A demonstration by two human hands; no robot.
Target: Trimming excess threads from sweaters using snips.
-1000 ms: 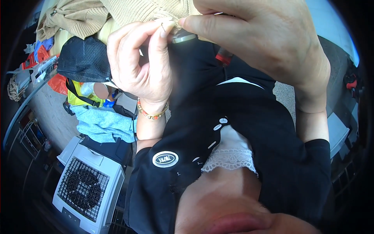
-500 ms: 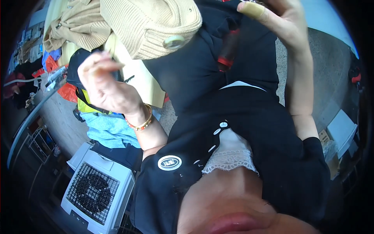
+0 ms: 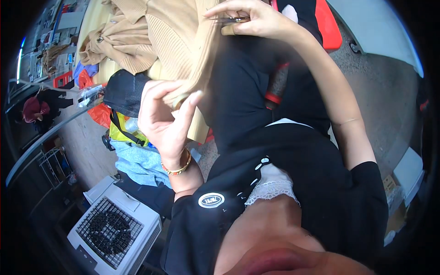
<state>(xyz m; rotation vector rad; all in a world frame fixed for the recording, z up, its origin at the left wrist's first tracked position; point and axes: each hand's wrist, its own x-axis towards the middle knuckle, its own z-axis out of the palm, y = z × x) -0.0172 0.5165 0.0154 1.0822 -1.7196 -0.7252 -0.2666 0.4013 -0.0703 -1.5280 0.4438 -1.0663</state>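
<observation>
A tan ribbed knit garment [image 3: 183, 43] is draped over the yellowish work surface and hangs toward my lap. My left hand [image 3: 165, 117] is closed on its ribbed edge, thumb and fingers pinching the knit; a small rounded shape at the pinch is too hidden to name. My right hand [image 3: 261, 19] is by the garment's far edge and holds small metal thread snips [image 3: 231, 20], with the blades pointing left at the knit. A tan wrap covers my right thumb. Across my dark trousers lies a dark tube with a red end [image 3: 278, 87].
More tan knitwear [image 3: 117, 41] is piled at the far left. Below it are a black mesh bag [image 3: 126, 91], a yellow bag [image 3: 121, 137] and blue cloth [image 3: 142, 158]. A white fan unit [image 3: 114, 229] stands lower left. A red stool [image 3: 327, 27] is at the upper right.
My left hand has gone from open in the air to pinching the knit edge. My right hand has swung left with the snips to the garment. The view has shifted slightly.
</observation>
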